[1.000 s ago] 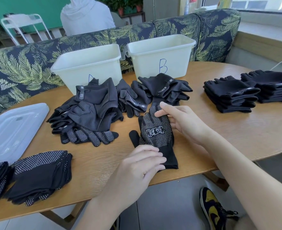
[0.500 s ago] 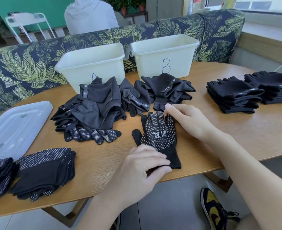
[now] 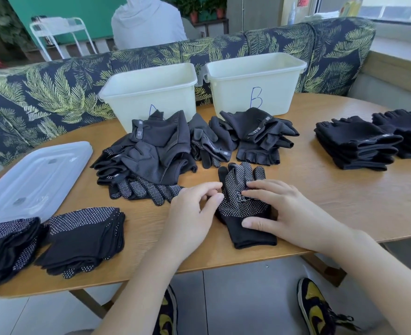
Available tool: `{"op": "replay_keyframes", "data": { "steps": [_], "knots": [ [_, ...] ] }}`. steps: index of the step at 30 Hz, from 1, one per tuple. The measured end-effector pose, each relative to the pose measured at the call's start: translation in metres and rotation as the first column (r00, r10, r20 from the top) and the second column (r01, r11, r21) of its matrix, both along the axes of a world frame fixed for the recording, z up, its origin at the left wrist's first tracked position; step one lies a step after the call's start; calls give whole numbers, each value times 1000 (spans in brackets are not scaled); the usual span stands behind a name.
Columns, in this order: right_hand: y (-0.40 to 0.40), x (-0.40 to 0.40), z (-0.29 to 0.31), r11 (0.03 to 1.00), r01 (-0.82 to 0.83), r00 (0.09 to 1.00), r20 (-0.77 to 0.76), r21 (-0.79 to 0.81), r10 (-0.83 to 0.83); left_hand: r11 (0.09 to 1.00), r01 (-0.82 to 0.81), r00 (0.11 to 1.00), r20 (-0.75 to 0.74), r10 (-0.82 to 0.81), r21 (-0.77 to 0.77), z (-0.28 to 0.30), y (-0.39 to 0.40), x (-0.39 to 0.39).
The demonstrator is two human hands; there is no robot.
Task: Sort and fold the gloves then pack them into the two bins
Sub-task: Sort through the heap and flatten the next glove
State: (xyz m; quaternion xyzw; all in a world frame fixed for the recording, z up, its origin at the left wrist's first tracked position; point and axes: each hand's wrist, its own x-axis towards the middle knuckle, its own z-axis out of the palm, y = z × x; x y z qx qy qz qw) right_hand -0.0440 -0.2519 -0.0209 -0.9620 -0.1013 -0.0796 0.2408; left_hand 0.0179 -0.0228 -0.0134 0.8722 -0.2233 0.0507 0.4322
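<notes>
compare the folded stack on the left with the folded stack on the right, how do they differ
The left stack is made of gloves covered in white grip dots; the right stack is plain black with no dots showing. The left stack sits at the near edge of the table, beside a clear lid; the right stack sits farther back. Both are black, folded and not yet in a bin.

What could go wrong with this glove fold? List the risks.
The dotted glove lies close to the table edge; its cuff might slide off. The unsorted pile sits right beside it, so fingers could tangle. The left hand grips only the thumb side, so the fold may come out crooked.
</notes>
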Motion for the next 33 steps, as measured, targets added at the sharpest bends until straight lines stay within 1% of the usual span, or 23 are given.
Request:
{"op": "replay_keyframes", "data": {
  "steps": [4,7,9,12,15,19,24,27,29,33],
  "knots": [
    [0,1,1,999,3,999,-35,-34,-4,996,28,999,-28,-26,90,2,-6,10],
    [1,2,0,999,1,999,-39,-44,-3,997,13,999,-43,-9,77,3,-12,12],
    [1,2,-1,999,1,999,-40,-46,-3,999,-6,999,-50,7,34,4,-14,11],
    [1,2,-1,999,-2,999,-46,-51,-1,994,-50,997,-68,44,-94,5,-15,8],
    [1,2,1,998,-1,998,-57,-59,-2,977,-67,998,-28,62,-204,7,-14,1],
    [1,2,1,999,-4,998,-62,-51,1,968,-50,999,4,53,-245,8,-15,-4],
    [1,1,0,999,5,999,-52,-50,-8,954,-31,997,-78,8,-298,10,-18,-1],
    [1,0,-1,999,8,999,-48,-53,-10,938,-71,995,-89,42,-341,7,-18,2],
    [1,1,-1,999,7,999,-48,-51,-9,948,-92,995,-52,80,-305,3,-16,4],
    [1,1,-1,999,7,998,-56,-45,-10,989,-105,992,54,111,-104,-4,-13,6]
  ]
}}
